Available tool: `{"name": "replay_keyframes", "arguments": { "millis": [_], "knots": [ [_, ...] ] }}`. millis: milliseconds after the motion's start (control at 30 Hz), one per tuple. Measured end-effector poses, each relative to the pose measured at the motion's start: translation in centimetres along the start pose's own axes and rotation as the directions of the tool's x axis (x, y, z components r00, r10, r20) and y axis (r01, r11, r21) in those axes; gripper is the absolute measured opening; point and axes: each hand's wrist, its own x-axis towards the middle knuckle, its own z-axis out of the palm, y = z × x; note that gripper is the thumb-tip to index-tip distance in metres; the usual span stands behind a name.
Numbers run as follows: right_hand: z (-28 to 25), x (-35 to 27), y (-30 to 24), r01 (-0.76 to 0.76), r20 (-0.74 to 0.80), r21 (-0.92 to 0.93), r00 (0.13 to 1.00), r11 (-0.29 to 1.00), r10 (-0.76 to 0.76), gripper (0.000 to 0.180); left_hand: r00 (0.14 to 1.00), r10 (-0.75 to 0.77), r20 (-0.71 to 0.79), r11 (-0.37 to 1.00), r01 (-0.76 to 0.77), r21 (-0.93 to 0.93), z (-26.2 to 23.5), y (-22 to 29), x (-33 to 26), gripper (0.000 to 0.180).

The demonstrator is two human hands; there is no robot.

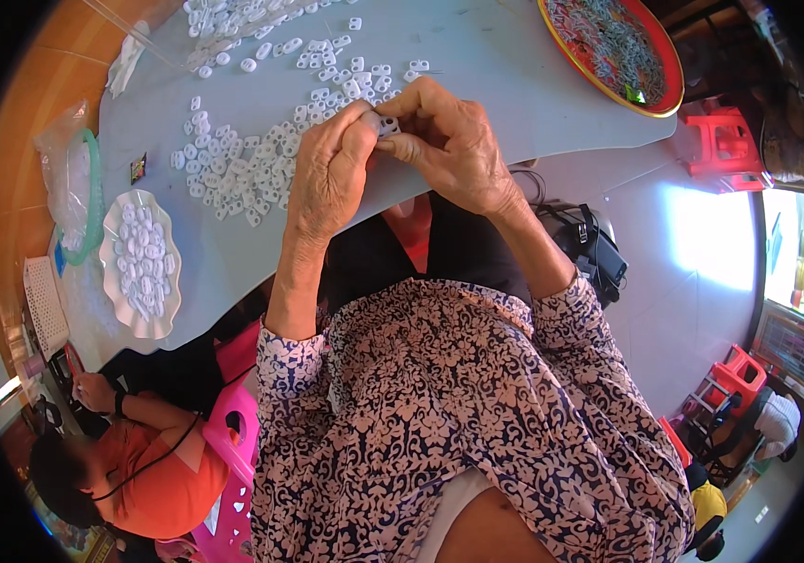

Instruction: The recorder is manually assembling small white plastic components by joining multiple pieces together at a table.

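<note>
Both hands meet above the near edge of a grey table (505, 56). A small white plastic piece with dark holes (389, 125) sits between their fingertips. My left hand (331, 169) is closed, thumb and fingers pressed together at the piece's left end. From the right, my right hand (458, 141) pinches it between thumb and forefinger. Whether another small part is in the fingers is hidden. A spread of similar white two-holed pieces (256, 174) lies on the table left of and beyond my hands.
A scalloped white dish (150, 327) of white oval pieces stands at the left. At the far right is a round red tray (672, 70) of small metal parts. A clear bag (68, 169) and green ring (92, 188) lie far left. Another person (162, 469) sits lower left; red stools (726, 141) stand right.
</note>
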Motion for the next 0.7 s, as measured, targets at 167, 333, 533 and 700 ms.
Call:
{"name": "replay_keyframes", "arguments": {
  "millis": [167,333,533,700],
  "knots": [
    [-0.3,0.0,0.2,0.003,0.022,0.007,1.000,1.000,-0.003,0.021,0.999,0.024,0.030,0.999,-0.024,0.022,0.1,-0.3,0.1,0.028],
    [-0.1,0.0,0.5,0.021,0.014,0.047,1.000,0.999,-0.021,0.020,0.998,0.042,0.036,0.999,-0.042,-0.002,0.0,-0.6,0.2,0.027],
    [0.0,-0.1,1.3,0.090,-0.029,0.060,0.996,0.994,-0.088,0.019,0.997,0.049,0.063,0.999,-0.048,-0.020,0.0,-0.1,0.0,0.027],
    [-0.2,0.0,1.2,-0.100,0.096,0.411,0.993,0.906,0.066,0.018,0.998,0.008,0.056,0.996,-0.003,-0.094,-0.1,0.0,-0.3,0.027]
  ]
}}
